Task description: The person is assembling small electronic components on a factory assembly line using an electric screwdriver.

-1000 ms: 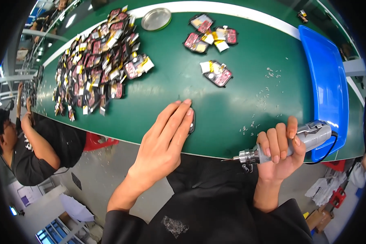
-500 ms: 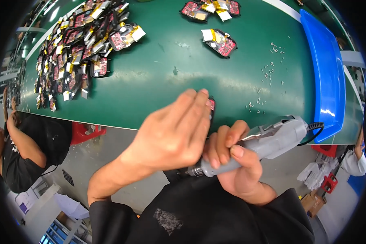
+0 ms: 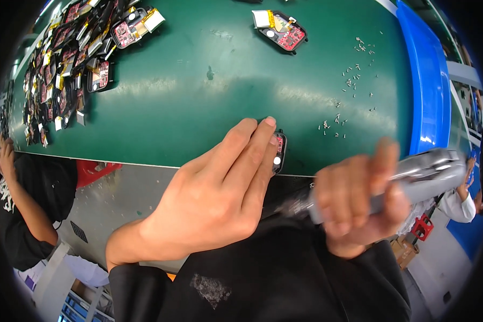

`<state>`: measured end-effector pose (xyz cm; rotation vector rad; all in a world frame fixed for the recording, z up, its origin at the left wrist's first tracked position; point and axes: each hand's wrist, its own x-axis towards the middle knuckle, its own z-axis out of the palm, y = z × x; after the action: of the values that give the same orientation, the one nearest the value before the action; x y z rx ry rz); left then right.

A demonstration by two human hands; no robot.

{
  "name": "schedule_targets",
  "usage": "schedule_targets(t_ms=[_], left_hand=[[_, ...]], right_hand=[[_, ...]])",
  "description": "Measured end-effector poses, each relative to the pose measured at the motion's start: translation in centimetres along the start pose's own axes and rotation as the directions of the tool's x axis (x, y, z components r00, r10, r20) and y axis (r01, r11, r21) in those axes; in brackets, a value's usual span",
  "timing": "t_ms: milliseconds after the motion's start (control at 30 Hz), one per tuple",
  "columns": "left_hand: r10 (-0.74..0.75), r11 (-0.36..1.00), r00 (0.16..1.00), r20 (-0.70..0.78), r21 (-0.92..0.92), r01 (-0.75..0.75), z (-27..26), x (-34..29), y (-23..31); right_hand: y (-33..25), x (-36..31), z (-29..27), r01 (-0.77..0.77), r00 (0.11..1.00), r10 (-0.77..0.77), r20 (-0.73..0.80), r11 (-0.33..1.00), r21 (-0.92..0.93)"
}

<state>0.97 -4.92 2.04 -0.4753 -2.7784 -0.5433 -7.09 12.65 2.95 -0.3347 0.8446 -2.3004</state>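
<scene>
My left hand (image 3: 214,188) lies over a small black device housing with a red circuit board (image 3: 278,155) at the table's near edge. Its fingers are straight and pressed together on the housing, covering most of it; the thumb is hidden. In my right hand (image 3: 357,201) is a grey electric screwdriver (image 3: 432,174), blurred by motion. The fingers wrap round its body, and its tip points left toward my left hand, below the table edge and apart from the housing.
A heap of similar open housings (image 3: 59,70) with silver battery packs fills the table's left. Another open housing (image 3: 282,33) lies at the far middle. Loose screws (image 3: 351,80) are scattered near a blue tray (image 3: 429,96) on the right. A person in black (image 3: 37,209) sits at left.
My right hand has drawn the screwdriver away to the right, off my left hand. More of the housing shows beneath my left fingers. The view has shifted slightly.
</scene>
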Motion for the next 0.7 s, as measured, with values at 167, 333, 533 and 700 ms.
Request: schedule_targets(t_ms=[167, 333, 533, 700], left_hand=[[-0.040, 0.997, 0.997, 0.066, -0.066, 0.045, -0.3, -0.2, 0.1], [0.015, 1.000, 1.000, -0.015, 0.003, -0.015, 0.7, -0.6, 0.0], [0.024, 1.000, 0.997, -0.075, 0.004, -0.024, 1.2, -0.5, 0.1], [0.054, 0.999, 0.993, -0.107, 0.012, -0.053, 1.7, -0.8, -0.1]], right_hand=[[-2.9, 3.4, 0.1, 0.136, 0.988, -0.125, 0.086, 0.981, -0.137], [-2.9, 4.4, -0.6, 0.128, 0.983, -0.096, 0.155, 0.968, -0.215], [-2.3, 4.5, -0.8, 0.130, 0.988, -0.102, 0.119, 0.955, -0.267], [-2.5, 5.1, -0.6, 0.115, 0.973, -0.039, 0.227, 0.936, -0.332]])
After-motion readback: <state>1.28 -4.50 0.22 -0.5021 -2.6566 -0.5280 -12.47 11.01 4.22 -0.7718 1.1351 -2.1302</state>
